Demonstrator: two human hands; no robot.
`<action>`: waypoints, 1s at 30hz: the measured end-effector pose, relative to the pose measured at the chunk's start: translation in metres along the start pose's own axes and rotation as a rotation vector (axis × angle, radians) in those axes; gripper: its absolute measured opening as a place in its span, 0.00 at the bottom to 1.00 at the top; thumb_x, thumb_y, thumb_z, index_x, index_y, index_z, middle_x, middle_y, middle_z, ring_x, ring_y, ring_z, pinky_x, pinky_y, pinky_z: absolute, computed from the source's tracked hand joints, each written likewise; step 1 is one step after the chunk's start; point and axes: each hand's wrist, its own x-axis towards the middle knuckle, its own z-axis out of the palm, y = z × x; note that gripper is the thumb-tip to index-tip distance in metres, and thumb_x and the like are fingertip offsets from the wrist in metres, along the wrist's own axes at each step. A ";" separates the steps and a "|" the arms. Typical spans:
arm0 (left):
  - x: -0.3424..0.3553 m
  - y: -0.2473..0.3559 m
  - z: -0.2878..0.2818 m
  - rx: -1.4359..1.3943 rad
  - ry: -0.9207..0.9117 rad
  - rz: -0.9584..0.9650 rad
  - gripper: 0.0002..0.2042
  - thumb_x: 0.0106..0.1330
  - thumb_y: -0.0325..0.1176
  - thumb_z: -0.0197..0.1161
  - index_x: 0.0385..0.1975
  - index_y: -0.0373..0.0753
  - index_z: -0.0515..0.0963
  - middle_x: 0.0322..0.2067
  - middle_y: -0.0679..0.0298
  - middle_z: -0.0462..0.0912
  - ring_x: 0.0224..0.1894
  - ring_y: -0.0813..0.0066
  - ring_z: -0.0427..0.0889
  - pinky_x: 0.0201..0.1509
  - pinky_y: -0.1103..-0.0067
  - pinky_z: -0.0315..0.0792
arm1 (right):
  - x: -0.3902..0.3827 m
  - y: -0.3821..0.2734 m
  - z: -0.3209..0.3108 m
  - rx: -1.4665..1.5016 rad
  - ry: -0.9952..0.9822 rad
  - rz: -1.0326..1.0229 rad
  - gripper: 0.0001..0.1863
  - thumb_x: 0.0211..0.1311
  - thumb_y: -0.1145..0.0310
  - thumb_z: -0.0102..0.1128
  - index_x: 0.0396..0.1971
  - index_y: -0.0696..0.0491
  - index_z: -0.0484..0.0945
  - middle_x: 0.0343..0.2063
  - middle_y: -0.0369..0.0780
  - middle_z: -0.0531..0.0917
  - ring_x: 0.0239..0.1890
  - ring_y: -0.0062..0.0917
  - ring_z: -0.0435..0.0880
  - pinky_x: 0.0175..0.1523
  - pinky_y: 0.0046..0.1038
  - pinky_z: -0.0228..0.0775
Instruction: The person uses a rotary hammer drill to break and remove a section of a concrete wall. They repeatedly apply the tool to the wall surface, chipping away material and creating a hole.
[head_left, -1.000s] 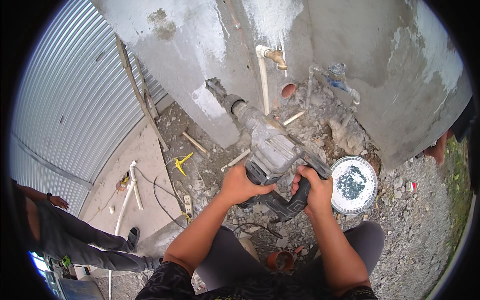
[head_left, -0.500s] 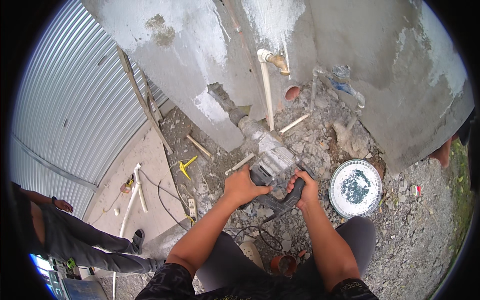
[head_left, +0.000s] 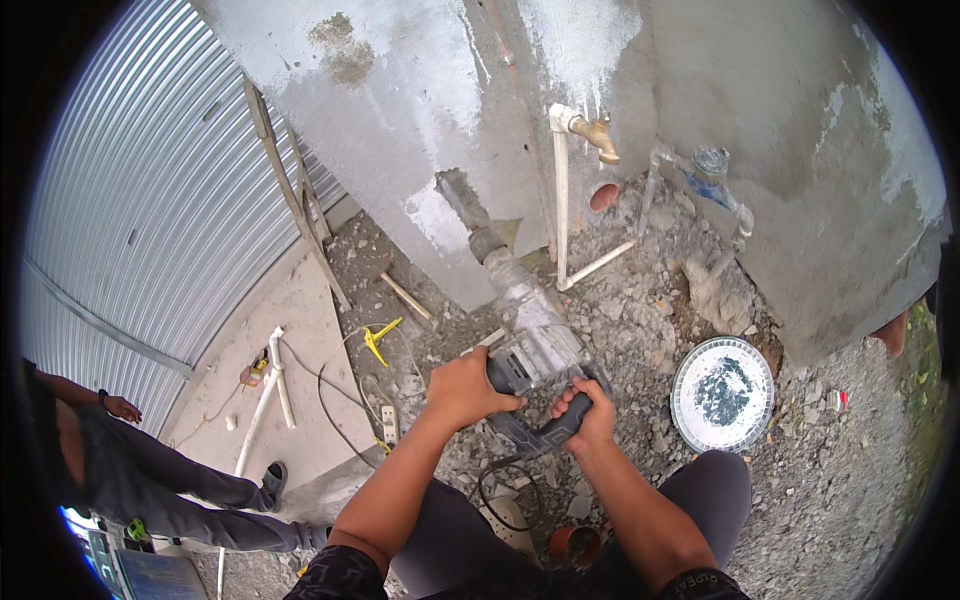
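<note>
A grey, dust-coated rotary hammer slants up and to the left in front of me. Its chuck end sits low against the concrete wall, at the foot of a rough chipped groove; I cannot make out the bit tip clearly. My left hand is closed around the left side of the black motor housing, thumb across the back. The black rear handle is in my right hand, fingers wrapped round it; whether a finger presses the trigger is hidden.
A brass tap on white pipe stands beside the groove. A round dusty lid lies on rubble to the right. Hammer, yellow tool, power strip and cable lie left. Another person stands far left.
The view has shifted, so the wall and tap appear farther right. My right hand and the rear handle have dropped lower. Both hands keep their hold on the rotary hammer.
</note>
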 end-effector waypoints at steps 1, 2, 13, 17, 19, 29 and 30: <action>0.001 0.000 0.000 -0.017 0.011 0.012 0.51 0.38 0.66 0.81 0.56 0.28 0.77 0.37 0.44 0.89 0.43 0.45 0.90 0.50 0.61 0.82 | 0.000 -0.002 0.002 0.004 0.000 0.002 0.11 0.62 0.66 0.66 0.28 0.51 0.72 0.22 0.38 0.75 0.23 0.29 0.75 0.30 0.33 0.71; 0.002 0.001 0.001 -0.033 0.021 0.025 0.51 0.38 0.66 0.81 0.56 0.28 0.77 0.37 0.44 0.89 0.43 0.45 0.90 0.50 0.61 0.82 | -0.001 -0.005 0.004 -0.029 0.006 -0.028 0.10 0.62 0.66 0.66 0.28 0.51 0.72 0.22 0.38 0.75 0.23 0.29 0.75 0.30 0.34 0.71; 0.008 0.000 0.004 -0.125 0.070 0.092 0.55 0.38 0.69 0.81 0.58 0.26 0.76 0.38 0.44 0.90 0.43 0.47 0.91 0.51 0.62 0.83 | -0.026 -0.025 0.029 -0.143 -0.048 -0.176 0.09 0.64 0.67 0.65 0.31 0.55 0.76 0.22 0.40 0.77 0.22 0.30 0.76 0.31 0.35 0.72; 0.012 0.006 0.009 -0.326 0.103 0.173 0.52 0.41 0.63 0.84 0.60 0.27 0.77 0.41 0.47 0.91 0.45 0.53 0.92 0.54 0.66 0.82 | -0.057 -0.047 0.059 -0.341 -0.011 -0.308 0.09 0.65 0.69 0.67 0.36 0.59 0.79 0.24 0.42 0.80 0.22 0.30 0.80 0.29 0.34 0.75; 0.014 0.014 0.012 -0.505 0.113 0.249 0.48 0.43 0.59 0.85 0.59 0.28 0.78 0.41 0.50 0.91 0.45 0.57 0.92 0.55 0.68 0.82 | -0.076 -0.062 0.081 -0.457 -0.061 -0.417 0.10 0.65 0.71 0.70 0.39 0.62 0.81 0.25 0.43 0.83 0.22 0.30 0.82 0.27 0.33 0.76; 0.041 0.067 0.019 -1.328 0.082 0.543 0.36 0.51 0.43 0.87 0.59 0.33 0.80 0.54 0.57 0.87 0.57 0.66 0.85 0.66 0.69 0.76 | -0.143 -0.096 0.194 -1.288 -0.240 -0.958 0.12 0.59 0.73 0.73 0.40 0.64 0.85 0.31 0.42 0.90 0.34 0.25 0.91 0.40 0.30 0.80; 0.045 0.073 0.023 -1.383 0.113 0.562 0.37 0.51 0.42 0.87 0.60 0.33 0.79 0.56 0.57 0.86 0.59 0.66 0.84 0.68 0.68 0.74 | -0.147 -0.098 0.203 -1.410 -0.209 -1.000 0.14 0.56 0.73 0.73 0.40 0.64 0.85 0.31 0.44 0.90 0.35 0.27 0.91 0.41 0.31 0.80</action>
